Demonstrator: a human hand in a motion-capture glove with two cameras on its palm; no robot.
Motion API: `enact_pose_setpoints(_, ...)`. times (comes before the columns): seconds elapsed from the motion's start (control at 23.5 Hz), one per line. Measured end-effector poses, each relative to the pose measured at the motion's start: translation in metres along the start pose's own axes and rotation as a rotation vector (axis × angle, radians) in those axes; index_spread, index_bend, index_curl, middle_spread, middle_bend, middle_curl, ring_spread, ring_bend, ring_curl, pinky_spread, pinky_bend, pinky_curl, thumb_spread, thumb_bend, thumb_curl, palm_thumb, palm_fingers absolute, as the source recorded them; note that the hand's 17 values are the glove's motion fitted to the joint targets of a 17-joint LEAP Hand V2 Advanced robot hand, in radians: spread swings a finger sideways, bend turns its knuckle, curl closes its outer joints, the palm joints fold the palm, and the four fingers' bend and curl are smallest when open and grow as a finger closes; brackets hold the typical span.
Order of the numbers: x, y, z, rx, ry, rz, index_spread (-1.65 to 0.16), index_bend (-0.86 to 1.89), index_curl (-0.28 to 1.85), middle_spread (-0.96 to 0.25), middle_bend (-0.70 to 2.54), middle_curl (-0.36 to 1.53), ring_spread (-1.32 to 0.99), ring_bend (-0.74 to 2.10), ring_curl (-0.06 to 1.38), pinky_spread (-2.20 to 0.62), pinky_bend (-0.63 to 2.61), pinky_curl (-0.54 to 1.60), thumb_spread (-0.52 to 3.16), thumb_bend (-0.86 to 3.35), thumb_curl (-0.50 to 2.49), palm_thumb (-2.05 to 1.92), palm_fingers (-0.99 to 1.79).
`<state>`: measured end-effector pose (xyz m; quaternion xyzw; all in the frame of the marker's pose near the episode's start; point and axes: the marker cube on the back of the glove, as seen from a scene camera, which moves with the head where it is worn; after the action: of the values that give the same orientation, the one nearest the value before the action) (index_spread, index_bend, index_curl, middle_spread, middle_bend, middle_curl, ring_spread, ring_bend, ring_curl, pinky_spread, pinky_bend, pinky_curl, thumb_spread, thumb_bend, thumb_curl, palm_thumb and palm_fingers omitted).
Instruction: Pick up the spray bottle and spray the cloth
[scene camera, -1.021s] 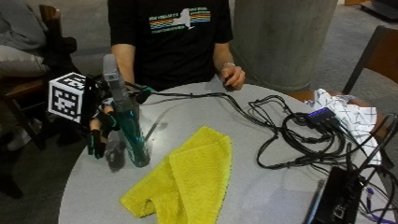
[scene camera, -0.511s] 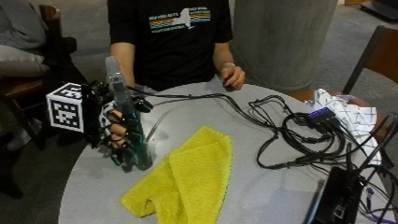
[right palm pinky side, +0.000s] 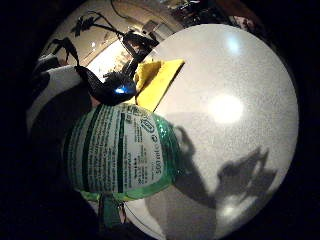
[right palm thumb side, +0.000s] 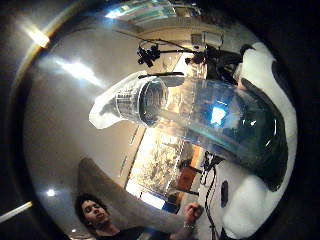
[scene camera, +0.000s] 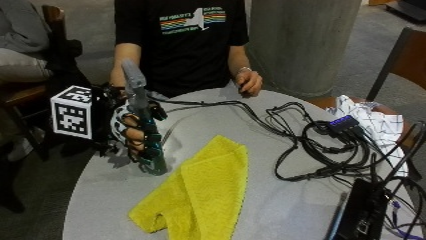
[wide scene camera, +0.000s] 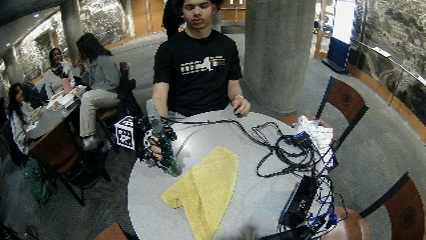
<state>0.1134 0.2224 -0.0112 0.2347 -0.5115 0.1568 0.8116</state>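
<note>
A green clear spray bottle (scene camera: 152, 150) with a grey trigger head stands near the table's left edge, its top leaning slightly away from the cloth. My gloved right hand (scene camera: 130, 131) grips the bottle's body, fingers curled round it. Whether its base touches the table I cannot tell. The yellow cloth (scene camera: 198, 194) lies crumpled on the table right beside the bottle. The little finger side palm view is filled by the bottle's labelled lower body (right palm pinky side: 120, 155), with the cloth (right palm pinky side: 155, 80) behind it. The bottle's neck (right palm thumb side: 145, 100) shows in the thumb side view.
The round grey table (scene camera: 266, 210) carries a tangle of black cables (scene camera: 319, 145), a black device (scene camera: 359, 212) at the near right and a white checked cloth (scene camera: 373, 120) at the right edge. The person's bare left hand (scene camera: 250, 81) rests at the far edge.
My hand, first beside the bottle, has closed round it. The bottle has shifted a little toward the cloth and now leans.
</note>
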Motion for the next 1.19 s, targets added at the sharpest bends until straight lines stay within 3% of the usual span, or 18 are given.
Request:
enact_pose_setpoints(0.47, -0.029, -0.014, -0.01, -0.303, 0.295, 0.244, -0.18, 0.24, 0.45, -0.04, 0.35, 0.42, 0.01, 0.38, 0.35, 0.24, 0.26, 0.33, 0.56, -0.02, 0.56, 1.06, 1.12)
enact_pose_setpoints(1.19, -0.036, -0.005, -0.018, -0.438, 0.549, 0.481, -0.18, 0.18, 0.48, -0.03, 0.33, 0.45, 0.0, 0.35, 0.36, 0.19, 0.26, 0.35, 0.61, -0.04, 0.59, 0.98, 1.17)
